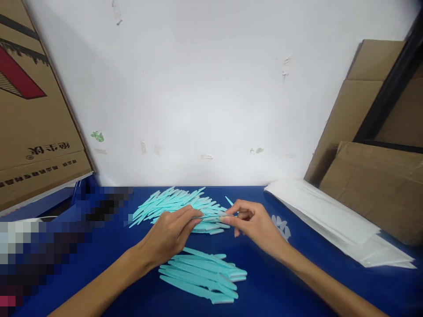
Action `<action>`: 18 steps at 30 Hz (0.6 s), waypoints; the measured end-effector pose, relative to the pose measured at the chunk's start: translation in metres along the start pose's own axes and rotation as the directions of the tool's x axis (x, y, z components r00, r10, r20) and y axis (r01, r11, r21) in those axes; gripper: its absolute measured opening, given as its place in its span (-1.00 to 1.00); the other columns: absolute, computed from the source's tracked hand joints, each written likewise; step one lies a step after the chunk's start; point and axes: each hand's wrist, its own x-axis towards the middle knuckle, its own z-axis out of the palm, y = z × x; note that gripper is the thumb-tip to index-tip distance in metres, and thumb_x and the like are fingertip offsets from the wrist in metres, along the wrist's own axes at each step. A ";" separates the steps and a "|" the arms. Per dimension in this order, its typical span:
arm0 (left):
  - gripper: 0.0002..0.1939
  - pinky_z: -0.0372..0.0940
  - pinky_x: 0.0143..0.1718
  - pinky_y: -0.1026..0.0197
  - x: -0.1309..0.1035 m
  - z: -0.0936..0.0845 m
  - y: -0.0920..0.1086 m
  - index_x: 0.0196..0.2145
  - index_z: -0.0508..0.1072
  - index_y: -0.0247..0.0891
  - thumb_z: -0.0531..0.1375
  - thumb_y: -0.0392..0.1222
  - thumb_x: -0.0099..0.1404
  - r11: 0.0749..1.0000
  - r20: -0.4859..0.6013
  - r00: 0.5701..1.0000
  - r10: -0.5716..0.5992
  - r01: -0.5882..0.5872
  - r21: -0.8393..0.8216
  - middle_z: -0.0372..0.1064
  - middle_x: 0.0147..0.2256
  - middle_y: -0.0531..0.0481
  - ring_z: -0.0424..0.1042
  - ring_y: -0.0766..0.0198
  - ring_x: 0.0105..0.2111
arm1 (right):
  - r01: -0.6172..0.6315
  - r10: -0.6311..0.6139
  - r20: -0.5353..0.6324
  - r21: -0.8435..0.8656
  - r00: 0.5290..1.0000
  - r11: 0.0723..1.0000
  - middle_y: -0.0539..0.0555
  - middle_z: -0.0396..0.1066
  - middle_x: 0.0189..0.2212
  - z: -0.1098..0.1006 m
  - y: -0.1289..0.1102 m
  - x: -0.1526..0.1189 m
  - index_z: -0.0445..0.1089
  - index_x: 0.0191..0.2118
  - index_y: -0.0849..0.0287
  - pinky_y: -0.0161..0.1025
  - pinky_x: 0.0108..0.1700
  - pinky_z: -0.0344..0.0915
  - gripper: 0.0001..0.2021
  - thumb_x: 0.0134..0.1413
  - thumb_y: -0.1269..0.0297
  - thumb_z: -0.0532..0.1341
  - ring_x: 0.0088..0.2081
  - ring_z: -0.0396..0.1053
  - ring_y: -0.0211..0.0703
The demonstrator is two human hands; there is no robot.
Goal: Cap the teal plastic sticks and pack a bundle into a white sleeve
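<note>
My left hand (175, 229) is closed in a pinch on the narrow end of a turquoise eyebrow razor (211, 218). At the razor's wider right end, the thumb and forefinger of my right hand (244, 218) are pinched together; a small clear piece may be between them, too small to make out. Behind and under my hands lies a loose heap of similar turquoise razors (175, 202). Closer to me, a second pile of razors (201, 273) lies roughly side by side. A little heap of translucent caps (280, 227) sits just beyond my right wrist.
Everything lies on a blue table (132, 277) against a white wall (211, 97). White sheets or bags (330, 215) are stacked at right, beside brown cardboard (373, 189). A large printed carton (39, 119) stands at left. The lower left is blurred into blocks.
</note>
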 end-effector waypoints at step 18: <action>-0.78 0.03 -0.55 0.28 -0.003 0.008 0.009 -0.05 0.37 -0.23 -0.05 -0.30 0.51 0.995 0.095 0.995 0.043 -0.051 0.091 0.39 -0.34 0.01 0.25 0.35 -0.55 | 0.118 -0.086 0.116 -0.299 0.989 0.947 -0.06 0.36 -0.68 0.002 -0.006 -0.006 0.55 -0.33 0.10 -0.32 -0.55 0.17 -0.69 0.18 -0.04 0.24 -0.65 0.30 -0.24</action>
